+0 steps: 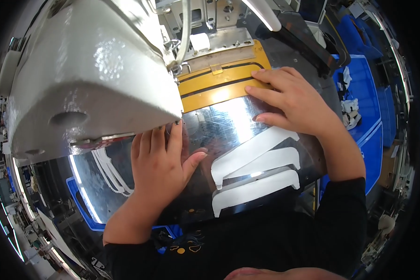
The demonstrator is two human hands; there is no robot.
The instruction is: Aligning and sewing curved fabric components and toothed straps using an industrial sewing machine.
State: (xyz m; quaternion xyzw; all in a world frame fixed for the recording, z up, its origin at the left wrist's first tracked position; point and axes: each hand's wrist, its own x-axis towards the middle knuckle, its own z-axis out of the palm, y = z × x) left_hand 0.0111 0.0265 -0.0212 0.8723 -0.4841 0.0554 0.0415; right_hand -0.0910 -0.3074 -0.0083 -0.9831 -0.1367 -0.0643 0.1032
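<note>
My right hand [291,100] rests with fingers spread on the right end of a yellow slotted plate [214,95]. Its thumb lies over the shiny metal work surface [219,123]. My left hand [158,161] is flat with its fingers stretched forward, beside the front of a large white sewing machine head [93,70]. The machine's lower edge hides or borders some of those fingertips. Neither hand visibly grips anything. Close to my body lie white curved strips, like collar pieces: two overlapping strips [247,156] and a separate strip [256,189] nearer to me.
More thin white strips [109,170] lie left of my left hand, partly hidden by it. A metal bracket [219,44] stands behind the yellow plate. Blue bins [361,100] holding dark and white cloth scraps stand at the right. Another blue bin [81,205] shows below the table's left edge.
</note>
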